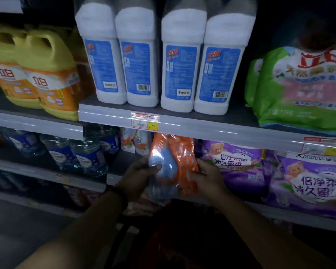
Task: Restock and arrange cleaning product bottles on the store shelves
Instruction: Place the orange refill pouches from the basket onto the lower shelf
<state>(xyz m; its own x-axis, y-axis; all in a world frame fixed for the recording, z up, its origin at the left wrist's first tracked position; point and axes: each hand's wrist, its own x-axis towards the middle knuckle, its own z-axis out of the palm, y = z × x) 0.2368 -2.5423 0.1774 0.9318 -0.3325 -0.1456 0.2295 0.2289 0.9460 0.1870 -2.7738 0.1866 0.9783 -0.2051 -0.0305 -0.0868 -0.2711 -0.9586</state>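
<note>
An orange and blue plastic pack point(173, 164), holding what looks like two pouches, is held upright in front of the middle shelf point(113, 178). My left hand point(140, 175) grips its left side, thumb on the blue front. My right hand point(208, 177) grips its right edge, fingers curled behind it. Its lower part is blurred. Behind it on the shelf stand similar small orange and white pouches point(134, 140).
Several white bottles with blue labels point(159, 61) fill the upper shelf, with yellow jugs point(47, 74) to the left and a green bag point(303, 84) to the right. Purple bags point(279, 171) sit right of the pack, clear blue bottles point(85, 156) to its left. A dark red basket point(182, 235) is below my arms.
</note>
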